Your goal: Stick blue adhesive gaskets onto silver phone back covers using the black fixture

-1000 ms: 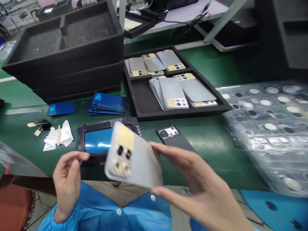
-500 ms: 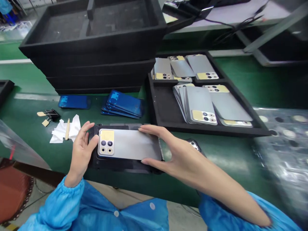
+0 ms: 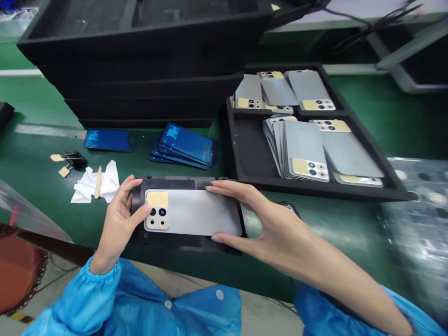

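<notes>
A silver phone back panel (image 3: 194, 213) with a gold sticker and camera cut-outs at its left end lies flat on a black holding jig (image 3: 168, 184). It hides the jig's middle. My left hand (image 3: 119, 221) holds the panel's left end, its thumb on the panel near the lenses. My right hand (image 3: 266, 226) spans the right end, with fingers on the top edge and thumb at the bottom edge. Mostly hidden behind my right hand, a dark phone (image 3: 289, 207) lies on the bench.
Stacked black foam trays (image 3: 140, 88) stand behind the jig. To their right, a black tray (image 3: 241, 149) holds several silver panels. Blue-filmed screens (image 3: 184, 145), a binder clip (image 3: 73, 159) and a white cloth (image 3: 105, 184) lie on the green bench (image 3: 42, 112). A plastic sheet of round parts (image 3: 420, 224) lies at right.
The panel has gone from tilted in the air between my hands to lying flat on the jig, over the blue screen. My view has shifted, and both hands have stayed on the panel.
</notes>
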A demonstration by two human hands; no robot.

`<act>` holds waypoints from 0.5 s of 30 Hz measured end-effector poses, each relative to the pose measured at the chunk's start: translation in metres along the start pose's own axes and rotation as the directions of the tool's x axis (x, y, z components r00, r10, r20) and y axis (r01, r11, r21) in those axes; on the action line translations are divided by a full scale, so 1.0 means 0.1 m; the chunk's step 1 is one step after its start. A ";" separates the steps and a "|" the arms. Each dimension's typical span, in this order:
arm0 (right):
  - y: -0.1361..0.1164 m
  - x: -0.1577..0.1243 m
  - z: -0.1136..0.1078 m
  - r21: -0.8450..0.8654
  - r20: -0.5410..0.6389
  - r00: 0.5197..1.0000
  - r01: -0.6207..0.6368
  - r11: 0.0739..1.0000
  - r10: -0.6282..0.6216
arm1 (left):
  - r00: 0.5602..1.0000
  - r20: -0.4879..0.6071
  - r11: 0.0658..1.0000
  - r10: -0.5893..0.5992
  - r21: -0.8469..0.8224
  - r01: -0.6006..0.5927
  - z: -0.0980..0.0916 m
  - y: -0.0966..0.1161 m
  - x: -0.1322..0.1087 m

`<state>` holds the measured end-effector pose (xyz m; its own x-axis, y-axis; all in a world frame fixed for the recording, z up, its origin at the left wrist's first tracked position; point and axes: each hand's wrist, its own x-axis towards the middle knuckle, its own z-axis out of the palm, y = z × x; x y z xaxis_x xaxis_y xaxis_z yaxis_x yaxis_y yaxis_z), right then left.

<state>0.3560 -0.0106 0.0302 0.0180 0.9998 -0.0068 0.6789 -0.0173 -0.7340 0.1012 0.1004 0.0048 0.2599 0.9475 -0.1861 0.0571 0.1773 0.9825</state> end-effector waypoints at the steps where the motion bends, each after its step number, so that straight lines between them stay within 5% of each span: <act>1: 0.00 0.00 0.00 0.007 -0.010 1.000 0.007 1.000 -0.007 | 1.000 0.000 1.000 -0.008 -0.011 0.008 0.00 0.00 0.00; 15: 0.04 0.00 0.01 0.059 0.023 0.998 -0.053 0.997 0.052 | 1.000 0.011 1.000 -0.016 -0.023 0.017 0.00 -0.02 -0.01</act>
<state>0.3580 -0.0108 0.0268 0.0365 0.9975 -0.0605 0.6323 -0.0700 -0.7716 0.1003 0.0989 0.0027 0.2696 0.9415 -0.2023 0.0391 0.1992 0.9792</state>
